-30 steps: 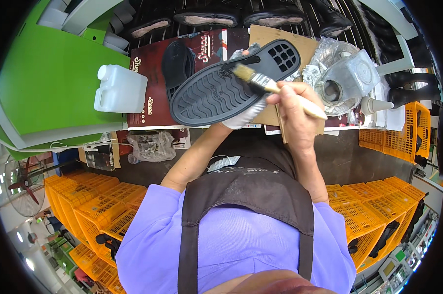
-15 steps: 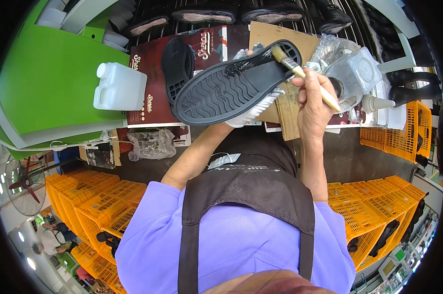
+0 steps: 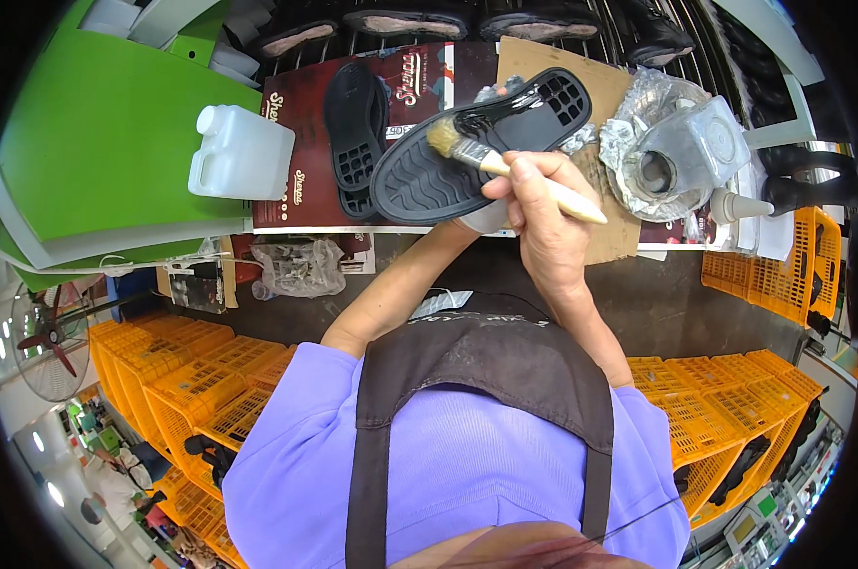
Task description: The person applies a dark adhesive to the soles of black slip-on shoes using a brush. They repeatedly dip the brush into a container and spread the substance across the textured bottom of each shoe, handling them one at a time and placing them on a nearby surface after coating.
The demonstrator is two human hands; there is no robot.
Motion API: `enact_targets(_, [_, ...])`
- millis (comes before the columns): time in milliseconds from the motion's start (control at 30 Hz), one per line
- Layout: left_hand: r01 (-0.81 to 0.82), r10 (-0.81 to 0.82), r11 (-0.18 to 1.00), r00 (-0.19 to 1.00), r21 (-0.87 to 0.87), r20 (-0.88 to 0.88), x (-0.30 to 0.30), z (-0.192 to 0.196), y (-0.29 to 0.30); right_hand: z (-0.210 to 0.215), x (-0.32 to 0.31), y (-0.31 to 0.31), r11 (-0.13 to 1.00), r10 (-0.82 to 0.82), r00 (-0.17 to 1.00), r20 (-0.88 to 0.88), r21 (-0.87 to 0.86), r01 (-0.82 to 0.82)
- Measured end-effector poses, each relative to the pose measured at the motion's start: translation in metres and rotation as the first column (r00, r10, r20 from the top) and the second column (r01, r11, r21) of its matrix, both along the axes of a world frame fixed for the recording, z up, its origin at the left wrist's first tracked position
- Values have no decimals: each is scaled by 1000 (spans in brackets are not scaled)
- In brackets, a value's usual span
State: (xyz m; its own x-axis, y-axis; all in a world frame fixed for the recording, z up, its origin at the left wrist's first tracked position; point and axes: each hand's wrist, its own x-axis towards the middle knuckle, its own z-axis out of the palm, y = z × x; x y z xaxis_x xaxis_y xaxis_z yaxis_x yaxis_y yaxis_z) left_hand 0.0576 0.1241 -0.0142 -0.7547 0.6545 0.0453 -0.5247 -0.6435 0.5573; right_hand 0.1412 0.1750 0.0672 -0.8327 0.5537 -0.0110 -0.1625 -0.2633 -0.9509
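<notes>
The left hand (image 3: 487, 219), mostly hidden, clasps a black sole (image 3: 516, 133) from beneath, over the middle of the surface. The right hand (image 3: 547, 204) pinches a brush (image 3: 493, 163), bristles against the tread. Pale lettering marks the dark red cardboard (image 3: 305, 142); a white printed label (image 3: 400, 131) lies left of the bristles.

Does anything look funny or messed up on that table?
Yes: the clear plastic container looks tipped or upside down amid crumpled wrapping, right of the shoe sole. Odd, since containers usually stand upright.
</notes>
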Motion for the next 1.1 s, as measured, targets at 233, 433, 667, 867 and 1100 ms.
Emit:
enact_targets(233, [248,-240,966,966,-79,100,4,-8,-15,3,-1,-15,991,130,990,-53,29,-128])
enact_targets(433, [302,-379,883,910,-360,-167,2,-12,-26,9,-1,-8,986,159,984,-81,56,-154])
enact_targets(667, [153,-429,845,766,-513,-478,-7,15,-31,22,-2,1,990,118,989,-89,89,-110])
enact_targets(867, [90,-492,842,530,-531,-691,-29,55,-25,38,-14,24,981,150,973,-176,149,-125])
enact_targets(1100, [11,-570,801,320,-599,-757,-36,81,-25,59,-26,35,974,134,971,-200,208,-91])
